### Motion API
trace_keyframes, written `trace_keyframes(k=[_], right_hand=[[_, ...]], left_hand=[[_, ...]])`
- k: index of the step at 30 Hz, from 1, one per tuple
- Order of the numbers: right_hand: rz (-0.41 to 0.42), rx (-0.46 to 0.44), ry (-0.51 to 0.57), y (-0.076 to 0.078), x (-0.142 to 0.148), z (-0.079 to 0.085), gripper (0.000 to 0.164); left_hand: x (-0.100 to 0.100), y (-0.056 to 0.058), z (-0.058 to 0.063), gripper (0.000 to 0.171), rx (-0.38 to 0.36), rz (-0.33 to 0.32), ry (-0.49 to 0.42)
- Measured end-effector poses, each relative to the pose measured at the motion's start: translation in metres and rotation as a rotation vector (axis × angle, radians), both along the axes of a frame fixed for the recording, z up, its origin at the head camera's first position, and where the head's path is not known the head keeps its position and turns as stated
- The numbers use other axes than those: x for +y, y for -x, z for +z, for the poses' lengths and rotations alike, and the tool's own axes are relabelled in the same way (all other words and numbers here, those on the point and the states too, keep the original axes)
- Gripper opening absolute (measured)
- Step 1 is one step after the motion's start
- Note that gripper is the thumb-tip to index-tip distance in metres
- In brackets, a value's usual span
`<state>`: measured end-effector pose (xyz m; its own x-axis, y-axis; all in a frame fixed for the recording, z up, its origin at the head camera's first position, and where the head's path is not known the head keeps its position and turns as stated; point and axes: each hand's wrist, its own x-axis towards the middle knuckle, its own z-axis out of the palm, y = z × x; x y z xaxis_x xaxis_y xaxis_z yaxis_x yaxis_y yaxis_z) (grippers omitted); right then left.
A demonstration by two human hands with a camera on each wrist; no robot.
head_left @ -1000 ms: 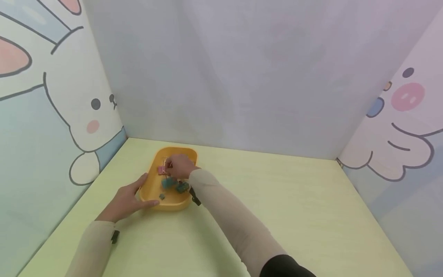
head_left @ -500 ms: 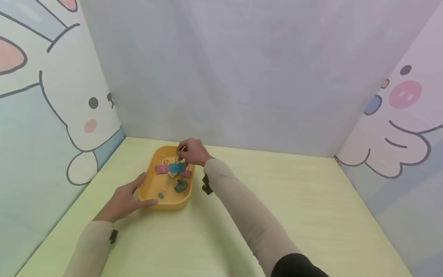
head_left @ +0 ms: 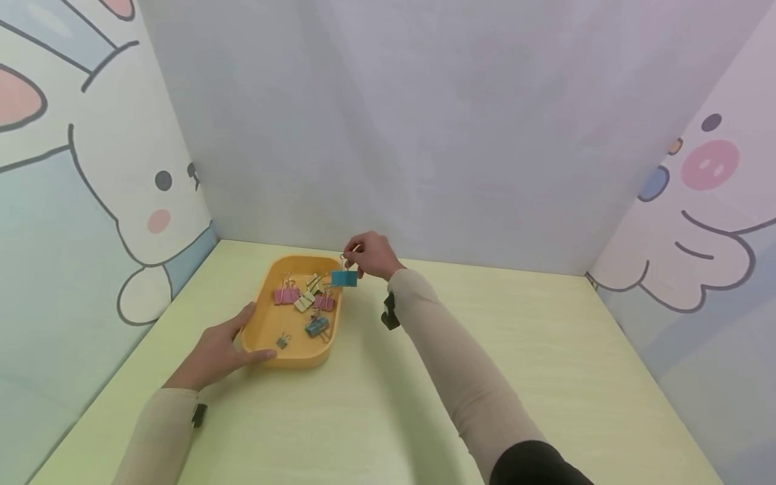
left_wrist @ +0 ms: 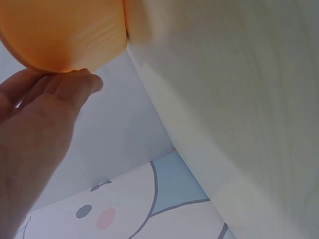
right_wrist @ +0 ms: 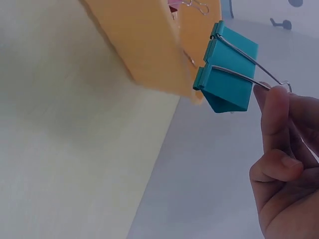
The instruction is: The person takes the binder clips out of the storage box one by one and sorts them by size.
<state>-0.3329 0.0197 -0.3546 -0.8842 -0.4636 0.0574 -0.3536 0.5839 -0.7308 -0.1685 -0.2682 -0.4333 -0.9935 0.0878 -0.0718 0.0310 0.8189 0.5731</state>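
At lower left, a person's left hand (head_left: 215,350), thumb and fingers spread, braces the near-left corner of a yellow tray (head_left: 297,362), probably to steady it. Inside lie pink binder clips (head_left: 286,296), pale yellow binder clips (head_left: 304,301) and others. At mid-frame, the right hand's (head_left: 372,254) fingertips pinch a teal binder clip (head_left: 344,279) by its wire handles, likely for easy hold; its body hangs by the tray's upper-right rim. A grey backdrop (head_left: 461,135) rises beyond.
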Motion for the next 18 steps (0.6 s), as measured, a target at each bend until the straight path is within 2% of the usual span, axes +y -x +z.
trace_keyframes(k=[10, 18], right_hand=[[-0.157, -0.072, -0.019, 0.009, 0.028, -0.033, 0.015], [-0.205, -0.158, 0.006, 0.01, 0.033, -0.054, 0.017]], left_hand=[[0.0, 0.0, 0.0, 0.117, 0.013, 0.003, -0.004], [0.001, 0.001, -0.002, 0.12, -0.001, 0.018, -0.006]])
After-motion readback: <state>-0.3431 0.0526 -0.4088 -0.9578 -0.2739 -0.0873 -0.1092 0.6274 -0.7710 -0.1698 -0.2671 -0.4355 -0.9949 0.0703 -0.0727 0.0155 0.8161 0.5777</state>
